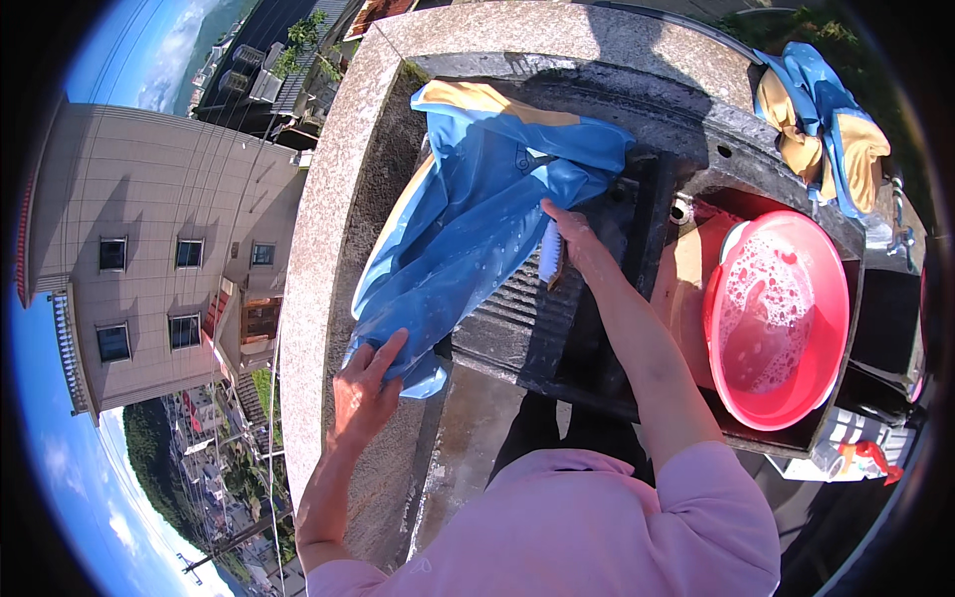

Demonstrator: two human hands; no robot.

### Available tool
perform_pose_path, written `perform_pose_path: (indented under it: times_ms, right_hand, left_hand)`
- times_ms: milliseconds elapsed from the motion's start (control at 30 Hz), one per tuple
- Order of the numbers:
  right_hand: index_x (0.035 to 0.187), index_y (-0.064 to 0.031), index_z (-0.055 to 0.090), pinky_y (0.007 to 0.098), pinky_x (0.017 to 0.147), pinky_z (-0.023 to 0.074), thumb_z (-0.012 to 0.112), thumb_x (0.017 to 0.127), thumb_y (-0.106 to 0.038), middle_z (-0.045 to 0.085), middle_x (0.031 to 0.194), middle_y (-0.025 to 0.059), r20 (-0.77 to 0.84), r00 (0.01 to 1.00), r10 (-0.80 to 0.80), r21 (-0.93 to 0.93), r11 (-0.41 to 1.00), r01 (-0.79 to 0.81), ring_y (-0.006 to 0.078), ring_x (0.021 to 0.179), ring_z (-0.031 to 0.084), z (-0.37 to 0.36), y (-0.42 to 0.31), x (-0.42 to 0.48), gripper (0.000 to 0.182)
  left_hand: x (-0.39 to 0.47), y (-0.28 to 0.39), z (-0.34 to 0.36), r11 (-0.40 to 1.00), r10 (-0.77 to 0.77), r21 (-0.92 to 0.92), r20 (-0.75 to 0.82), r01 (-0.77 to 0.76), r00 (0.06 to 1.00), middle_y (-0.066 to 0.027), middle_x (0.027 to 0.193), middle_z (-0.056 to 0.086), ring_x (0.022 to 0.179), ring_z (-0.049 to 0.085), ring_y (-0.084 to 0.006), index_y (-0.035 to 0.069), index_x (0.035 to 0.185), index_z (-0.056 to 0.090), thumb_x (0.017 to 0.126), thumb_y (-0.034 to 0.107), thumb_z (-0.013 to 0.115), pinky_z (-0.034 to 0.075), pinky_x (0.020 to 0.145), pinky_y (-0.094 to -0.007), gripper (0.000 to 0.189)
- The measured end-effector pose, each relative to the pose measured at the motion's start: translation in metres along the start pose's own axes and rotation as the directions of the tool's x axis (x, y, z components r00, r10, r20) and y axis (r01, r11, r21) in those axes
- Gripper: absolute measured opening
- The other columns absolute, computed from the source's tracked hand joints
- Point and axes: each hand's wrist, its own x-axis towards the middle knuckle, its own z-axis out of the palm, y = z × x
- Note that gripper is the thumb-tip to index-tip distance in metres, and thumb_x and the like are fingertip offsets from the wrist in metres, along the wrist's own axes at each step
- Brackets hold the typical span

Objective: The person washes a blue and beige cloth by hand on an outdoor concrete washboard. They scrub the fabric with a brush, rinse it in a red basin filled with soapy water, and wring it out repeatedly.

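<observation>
A wet blue garment point(477, 231) with yellow-tan panels is spread over a dark ribbed stone washboard point(507, 317) and the wall beside it. My left hand point(365, 392) grips the garment's near left end, fingers closed over the fabric. At the garment's right edge, my right hand point(571, 225) is closed around a scrubbing brush point(550, 254) with pale bristles and touches the cloth with its fingertips. The bristles face left; my hand hides the brush's upper part. Small suds dot the blue fabric.
A pink plastic basin point(832, 321) of soapy water rests in the sink compartment on the right. Another blue-and-tan garment point(828, 127) hangs over the far-right ledge near a tap point(901, 237). A broad stone parapet point(328, 224) borders the left and far sides.
</observation>
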Motion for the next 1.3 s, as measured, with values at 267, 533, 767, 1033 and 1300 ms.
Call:
perform_pose_path:
  times_ms: [267,533,767,1033,1300]
  right_hand:
    - [0.071,-0.0006,0.066,0.0343,0.058,0.0411,0.065,0.078,-0.009,0.060,0.067,0.0063,0.043,0.829,-0.557,-0.180,0.812,0.555,0.0194,0.061,0.054,-0.041,-0.112,-0.027,0.011]
    - [0.076,-0.0003,0.065,0.0378,0.063,0.0481,0.059,0.081,-0.024,0.063,0.071,0.0131,0.486,0.525,-0.699,-0.778,-0.073,0.624,0.0268,0.066,0.061,-0.042,-0.197,-0.068,0.025]
    - [0.089,0.0001,0.066,0.0283,0.067,0.0432,0.064,0.087,-0.019,0.062,0.076,0.0065,0.079,0.933,-0.351,-0.669,0.675,0.311,0.0147,0.071,0.057,-0.046,-0.052,-0.055,0.019]
    - [0.103,0.0008,0.063,0.0408,0.068,0.0496,0.073,0.085,-0.040,0.064,0.086,0.0105,-0.184,0.965,-0.184,-0.034,0.983,0.181,0.0248,0.075,0.063,0.007,-0.014,-0.031,0.045]
    - [0.112,0.0023,0.060,0.0476,0.076,0.0562,0.074,0.082,-0.025,0.068,0.098,0.0147,-0.232,0.970,-0.067,0.152,0.983,0.104,0.0299,0.089,0.068,-0.007,-0.046,0.011,0.043]
  left_hand:
    - [-0.027,0.000,0.015,0.891,-0.132,-0.384,0.290,0.241,0.948,-0.0102,0.087,0.070,0.069,0.068,-0.0269,0.005,0.105,0.068,0.091,0.019,0.066,0.052,0.059,-0.0358,0.020]
    - [-0.074,-0.043,0.130,-0.464,-0.339,-0.770,0.610,0.437,0.716,-0.0156,0.134,0.055,0.119,0.057,-0.0299,0.002,0.139,0.042,0.093,0.051,0.056,0.047,0.102,-0.0465,0.069]
    - [-0.070,-0.070,0.123,-0.613,-0.267,-0.715,0.587,0.335,0.764,-0.0175,0.140,0.050,0.126,0.050,-0.0354,0.004,0.143,0.039,0.094,0.050,0.055,0.041,0.106,-0.0514,0.069]
    - [-0.079,-0.109,0.127,-0.238,-0.352,-0.837,0.547,0.493,0.759,-0.0140,0.119,0.064,0.101,0.066,-0.0245,-0.001,0.134,0.049,0.087,0.038,0.071,0.055,0.087,-0.0389,0.065]
    - [-0.068,-0.069,0.058,0.770,0.224,-0.632,0.144,-0.085,0.964,-0.0030,0.057,0.059,0.048,0.057,-0.0135,0.003,0.079,0.071,0.080,0.006,0.075,0.042,0.047,-0.0312,0.005]
